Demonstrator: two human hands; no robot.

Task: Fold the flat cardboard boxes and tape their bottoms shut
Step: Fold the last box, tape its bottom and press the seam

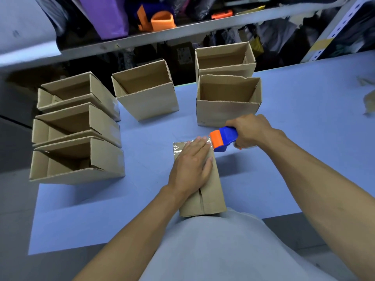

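Your left hand [190, 163] lies flat, fingers straight, pressing the upturned bottom of the box [211, 191] at the table's [304, 149] near edge. Your right hand [250, 131] is wrapped round the blue-and-orange tape dispenser [222, 138], its roller at the box's far end, clear tape [179, 148] under your fingertips. Six folded open-topped boxes [146, 96] stand beyond.

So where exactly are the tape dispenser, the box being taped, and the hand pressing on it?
tape dispenser [223, 138], head view, on its blue body.
box being taped [213, 191], head view, on its bare upturned bottom.
left hand [190, 163], head view, on its back.
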